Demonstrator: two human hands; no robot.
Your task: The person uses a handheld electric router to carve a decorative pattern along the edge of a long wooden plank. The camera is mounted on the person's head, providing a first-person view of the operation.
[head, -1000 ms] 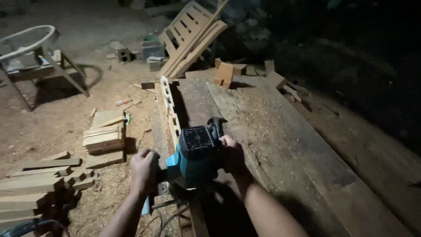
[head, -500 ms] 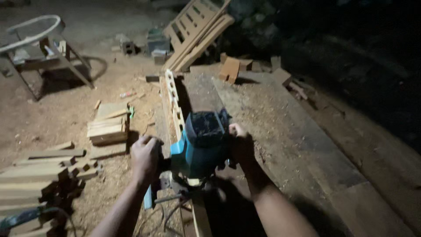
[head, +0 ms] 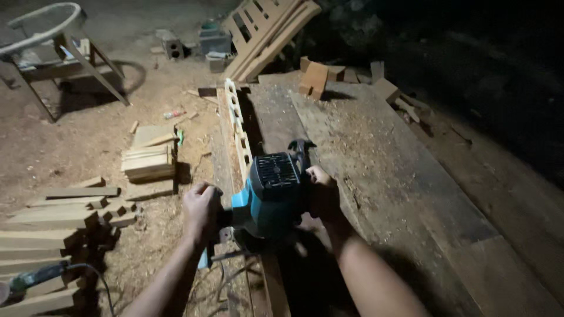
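head view: both hands grip a teal and black power router (head: 271, 196) that sits on a pale wooden strip (head: 238, 132) clamped on edge along the left edge of the workbench (head: 382, 170). the left hand (head: 201, 210) is closed around the side handle on the tool's left; the right hand (head: 320, 191) is closed around the handle on its right. the tool stands near the bench's near end. ahead of it the strip already carries a row of rounded slots running toward the far end, so that stretch looks cut, by my judgement; the part under and behind the tool is hidden, and i cannot tell what is left there. sawdust covers the bench top. cut wood blocks (head: 150, 158) are stacked on the floor left of the bench, and a slatted panel (head: 267, 32) leans beyond its far end.

against the earlier frames, the router sits a little nearer the near end of the strip, and both hands hold the same grip.
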